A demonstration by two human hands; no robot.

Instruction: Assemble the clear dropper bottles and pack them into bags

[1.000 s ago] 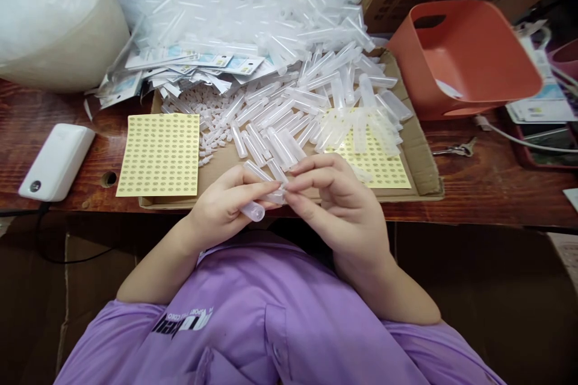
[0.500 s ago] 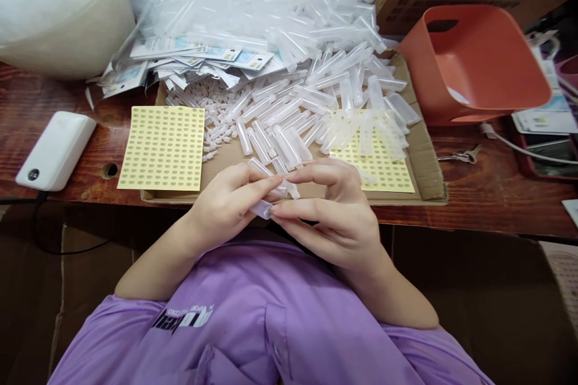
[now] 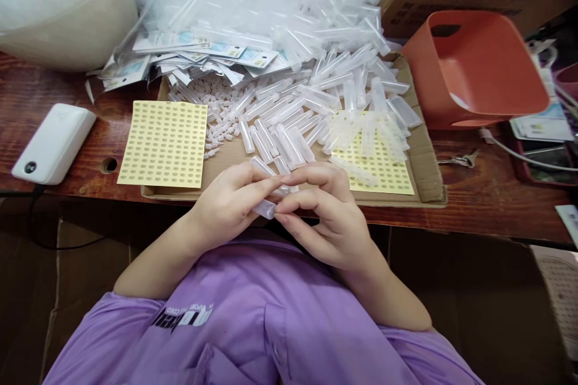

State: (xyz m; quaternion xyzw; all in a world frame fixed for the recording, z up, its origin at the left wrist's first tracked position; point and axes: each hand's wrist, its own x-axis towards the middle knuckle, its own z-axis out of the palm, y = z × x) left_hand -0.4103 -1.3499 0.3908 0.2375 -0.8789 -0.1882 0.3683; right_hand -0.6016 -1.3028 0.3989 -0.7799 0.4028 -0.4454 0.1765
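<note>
Holding a tube (image 3: 265, 209) in my left hand (image 3: 230, 198), I pinch its end with my right hand (image 3: 332, 222); more tubes (image 3: 287, 145) lie in the tray (image 3: 428, 175).

The big heap of clear plastic tubes (image 3: 262, 3) shines white and hazy. Under the red-brown wooden table (image 3: 487, 201) it is dark. The left square yellow paper sheet (image 3: 163, 144) has fuzzy print.

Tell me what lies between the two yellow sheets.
In the head view, small white pieces and clear tubes on cardboard, with the left hand and right hand at its near edge.
</note>
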